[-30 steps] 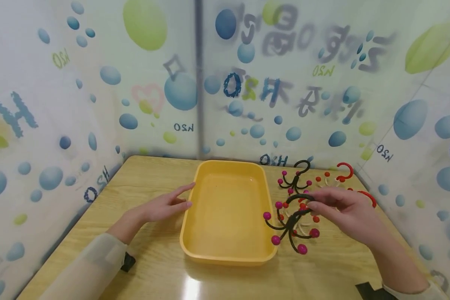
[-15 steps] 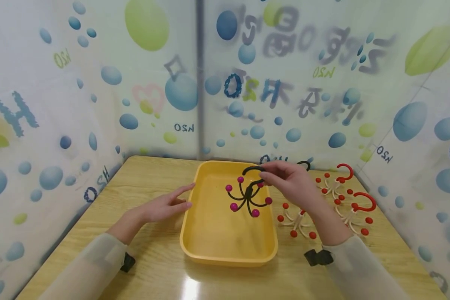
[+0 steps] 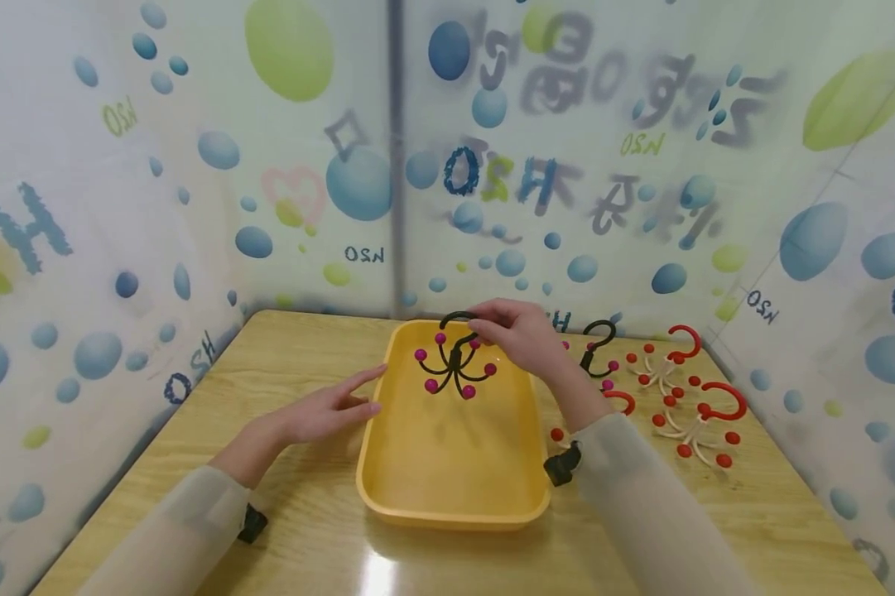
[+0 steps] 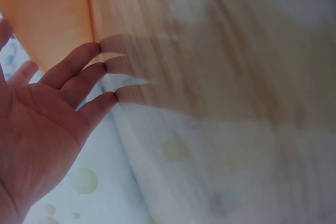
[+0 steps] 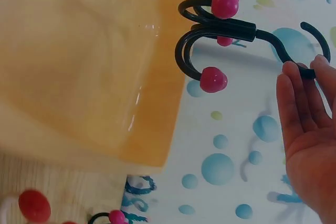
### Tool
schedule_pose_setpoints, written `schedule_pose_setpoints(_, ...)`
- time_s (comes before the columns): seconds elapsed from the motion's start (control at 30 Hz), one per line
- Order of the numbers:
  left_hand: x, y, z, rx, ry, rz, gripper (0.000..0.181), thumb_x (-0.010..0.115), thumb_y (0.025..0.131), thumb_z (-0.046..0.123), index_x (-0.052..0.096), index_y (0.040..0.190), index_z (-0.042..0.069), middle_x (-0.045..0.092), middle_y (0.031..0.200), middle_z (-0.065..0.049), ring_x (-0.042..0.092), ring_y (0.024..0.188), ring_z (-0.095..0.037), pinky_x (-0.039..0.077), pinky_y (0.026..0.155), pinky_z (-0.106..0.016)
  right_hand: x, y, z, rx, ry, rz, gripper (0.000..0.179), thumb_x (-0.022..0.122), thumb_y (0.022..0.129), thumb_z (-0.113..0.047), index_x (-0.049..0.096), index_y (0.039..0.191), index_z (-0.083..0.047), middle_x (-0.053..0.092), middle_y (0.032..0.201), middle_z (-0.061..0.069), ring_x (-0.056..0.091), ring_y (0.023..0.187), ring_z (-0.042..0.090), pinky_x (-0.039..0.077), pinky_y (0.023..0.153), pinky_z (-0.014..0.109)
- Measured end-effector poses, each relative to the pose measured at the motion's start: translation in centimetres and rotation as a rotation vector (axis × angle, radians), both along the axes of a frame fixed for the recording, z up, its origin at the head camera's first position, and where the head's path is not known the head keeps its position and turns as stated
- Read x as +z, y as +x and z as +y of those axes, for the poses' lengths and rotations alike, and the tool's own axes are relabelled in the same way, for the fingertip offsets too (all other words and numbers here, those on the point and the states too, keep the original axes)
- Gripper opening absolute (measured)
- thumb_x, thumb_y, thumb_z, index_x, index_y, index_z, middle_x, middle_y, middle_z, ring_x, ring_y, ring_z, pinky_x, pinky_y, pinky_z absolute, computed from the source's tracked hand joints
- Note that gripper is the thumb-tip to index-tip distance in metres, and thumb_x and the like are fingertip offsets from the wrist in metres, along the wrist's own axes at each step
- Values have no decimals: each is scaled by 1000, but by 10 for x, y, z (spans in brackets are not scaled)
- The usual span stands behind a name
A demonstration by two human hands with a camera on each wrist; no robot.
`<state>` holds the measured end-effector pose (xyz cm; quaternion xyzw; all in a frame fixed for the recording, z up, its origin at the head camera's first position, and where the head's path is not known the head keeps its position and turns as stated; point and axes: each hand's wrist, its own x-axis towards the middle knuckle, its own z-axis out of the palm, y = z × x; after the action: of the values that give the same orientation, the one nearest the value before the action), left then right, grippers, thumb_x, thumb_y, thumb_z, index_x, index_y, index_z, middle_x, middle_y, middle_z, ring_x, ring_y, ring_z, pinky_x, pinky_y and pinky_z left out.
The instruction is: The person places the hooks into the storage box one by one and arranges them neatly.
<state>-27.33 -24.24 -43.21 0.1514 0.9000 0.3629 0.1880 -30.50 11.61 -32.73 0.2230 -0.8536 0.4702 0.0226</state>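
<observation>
My right hand [image 3: 512, 331] pinches the hook of a black multi-arm hanger [image 3: 455, 361] tipped with magenta balls. In the head view the hanger overlaps the far half of a yellow plastic tray [image 3: 454, 523]. From the right wrist view, thumb and fingertips grip the hook of the black hanger [image 5: 231, 29], its curved arms fanning out beside the tray wall [image 5: 152, 129]. On the tray's left, my left hand [image 3: 328, 411] has its fingers extended, tips right at the rim. The left wrist view shows that left hand [image 4: 50, 114] with fingers spread along the tray side [image 4: 47, 9].
Right of the tray, a second black hanger [image 3: 588, 361] lies at the back of the wooden table [image 3: 305, 497]. Red-hooked hangers with cream arms and red balls, such as one hanger [image 3: 696, 422], lie nearby; my right forearm partly covers another. A patterned curtain [image 3: 581, 207] stands behind.
My right hand has carried the black hanger left and farther back, from beside the tray's right edge to over its far half. My left hand has stayed at the rim.
</observation>
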Motion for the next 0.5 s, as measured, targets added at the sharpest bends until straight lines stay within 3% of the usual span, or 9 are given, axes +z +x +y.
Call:
schedule_pose_setpoints(0.23,-1,-2,-1,-9,2,4,81,58,106,68,23,175,44,47,171,-21,53,153,-47,38,125,-73,-10,-22,-21,-13,-19,-50,26,71,110,-22,79,130,-8,80,112,16,74,101,36,64,88,32)
schedule_pose_setpoints(0.5,-2,-1,-2,-26,8,19,80,57,108,66,22,176,42,48,170,-24,52,153,-48,37,127,-72,-32,-40,-37,-36,2,-119,26,68,111,-19,78,131,-6,79,118,17,74,95,23,65,101,47)
